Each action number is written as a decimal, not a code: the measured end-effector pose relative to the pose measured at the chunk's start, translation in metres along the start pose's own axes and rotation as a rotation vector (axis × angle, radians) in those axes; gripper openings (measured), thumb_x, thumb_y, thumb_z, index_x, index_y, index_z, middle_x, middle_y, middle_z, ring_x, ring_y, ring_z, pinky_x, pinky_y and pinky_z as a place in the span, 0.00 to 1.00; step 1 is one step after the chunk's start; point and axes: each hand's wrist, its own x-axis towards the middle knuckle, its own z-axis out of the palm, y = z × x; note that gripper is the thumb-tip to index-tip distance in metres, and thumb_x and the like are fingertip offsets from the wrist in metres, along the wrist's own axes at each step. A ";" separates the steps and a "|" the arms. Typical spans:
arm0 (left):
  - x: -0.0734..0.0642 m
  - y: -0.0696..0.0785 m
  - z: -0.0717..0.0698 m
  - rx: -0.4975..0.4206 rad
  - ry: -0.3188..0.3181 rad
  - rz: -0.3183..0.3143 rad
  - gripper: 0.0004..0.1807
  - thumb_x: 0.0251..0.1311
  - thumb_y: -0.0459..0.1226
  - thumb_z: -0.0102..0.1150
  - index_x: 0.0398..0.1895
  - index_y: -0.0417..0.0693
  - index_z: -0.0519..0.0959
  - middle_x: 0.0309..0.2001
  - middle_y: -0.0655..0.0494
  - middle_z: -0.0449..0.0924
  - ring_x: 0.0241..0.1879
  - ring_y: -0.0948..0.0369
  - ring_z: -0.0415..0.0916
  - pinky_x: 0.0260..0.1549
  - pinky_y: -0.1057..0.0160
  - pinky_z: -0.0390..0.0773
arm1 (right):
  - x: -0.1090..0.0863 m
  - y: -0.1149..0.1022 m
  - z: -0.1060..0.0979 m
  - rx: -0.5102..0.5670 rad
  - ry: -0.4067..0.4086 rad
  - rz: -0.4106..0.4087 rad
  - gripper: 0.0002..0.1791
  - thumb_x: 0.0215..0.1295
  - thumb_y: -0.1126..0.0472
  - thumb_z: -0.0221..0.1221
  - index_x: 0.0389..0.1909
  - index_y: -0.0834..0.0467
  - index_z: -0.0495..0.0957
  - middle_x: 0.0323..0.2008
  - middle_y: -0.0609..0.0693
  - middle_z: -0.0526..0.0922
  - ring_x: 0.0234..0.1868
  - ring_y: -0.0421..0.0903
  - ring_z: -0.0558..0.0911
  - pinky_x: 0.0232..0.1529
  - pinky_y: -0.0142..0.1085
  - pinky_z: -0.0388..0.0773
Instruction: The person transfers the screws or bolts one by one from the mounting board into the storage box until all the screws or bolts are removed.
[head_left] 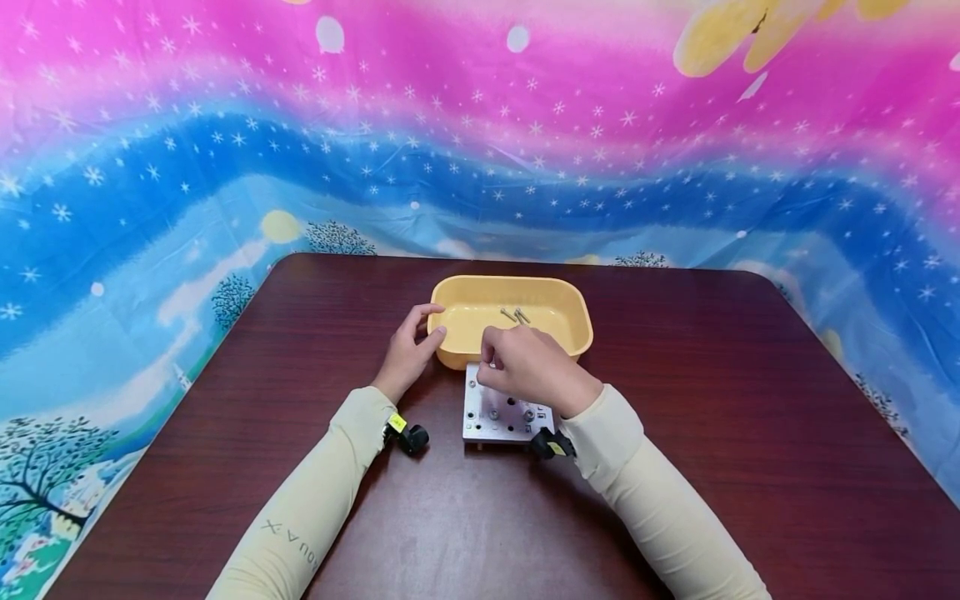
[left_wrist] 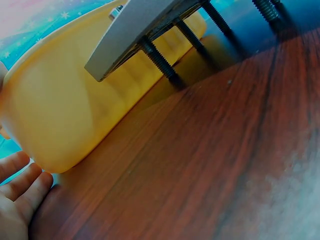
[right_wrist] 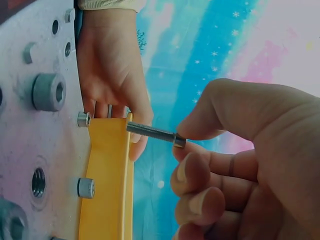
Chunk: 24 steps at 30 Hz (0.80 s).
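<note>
My right hand [head_left: 528,367] is above a silver metal plate [head_left: 486,427]. In the right wrist view, its thumb and index finger pinch a socket-head screw [right_wrist: 155,132] by the head, the threaded end pointing towards the plate. Several screws stand in the plate's holes, and a threaded hole [right_wrist: 38,182] shows among them. Beneath the plate, threaded shanks [left_wrist: 157,59] stick out in the left wrist view. My left hand [head_left: 408,354] holds the left end of a yellow plastic tub [head_left: 472,331], thumb and fingers at its rim.
A few loose screws [head_left: 516,315] lie inside the tub, which stands just behind the plate. Both are on a dark reddish-brown wooden table [head_left: 720,375]. A printed pink and blue cloth [head_left: 465,167] hangs around the table's far side and ends.
</note>
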 end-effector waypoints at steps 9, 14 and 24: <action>0.000 -0.003 0.001 0.031 0.012 0.002 0.21 0.66 0.40 0.55 0.61 0.50 0.70 0.61 0.50 0.72 0.58 0.55 0.71 0.54 0.51 0.73 | 0.001 0.005 -0.003 0.015 0.058 0.034 0.04 0.54 0.58 0.59 0.27 0.51 0.73 0.17 0.41 0.73 0.20 0.40 0.71 0.22 0.34 0.68; 0.000 -0.002 0.000 0.032 0.010 -0.010 0.21 0.66 0.43 0.55 0.61 0.54 0.71 0.61 0.52 0.72 0.58 0.55 0.72 0.54 0.52 0.73 | 0.000 0.009 -0.006 0.022 0.097 0.040 0.04 0.53 0.59 0.60 0.27 0.52 0.73 0.17 0.42 0.73 0.18 0.39 0.71 0.22 0.34 0.68; -0.001 -0.001 0.001 0.034 0.015 -0.028 0.19 0.66 0.43 0.56 0.59 0.59 0.71 0.60 0.52 0.73 0.56 0.55 0.73 0.53 0.52 0.74 | 0.000 0.016 -0.010 0.055 0.136 0.115 0.03 0.53 0.59 0.60 0.27 0.52 0.74 0.16 0.42 0.74 0.18 0.40 0.72 0.24 0.36 0.68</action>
